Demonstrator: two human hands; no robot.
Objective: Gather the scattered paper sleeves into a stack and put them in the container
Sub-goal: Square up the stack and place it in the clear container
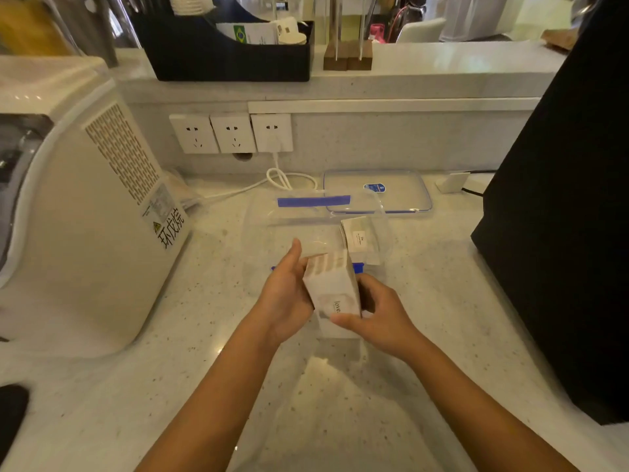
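A stack of white paper sleeves (332, 286) is held between both hands over the near edge of a clear plastic container (262, 226) with blue clips. My left hand (284, 291) presses the stack's left side with fingers stretched along it. My right hand (377, 311) grips the stack's right and near end, thumb across the front. More white sleeves (360, 238) stand upright inside the container at its right side.
The container's clear lid (377, 190) lies flat behind it. A large white appliance (78, 206) stands at the left, with a white cable (282, 178) running to wall sockets (231, 132). A tall black machine (561, 216) fills the right. A black organiser (228, 49) sits on the raised ledge.
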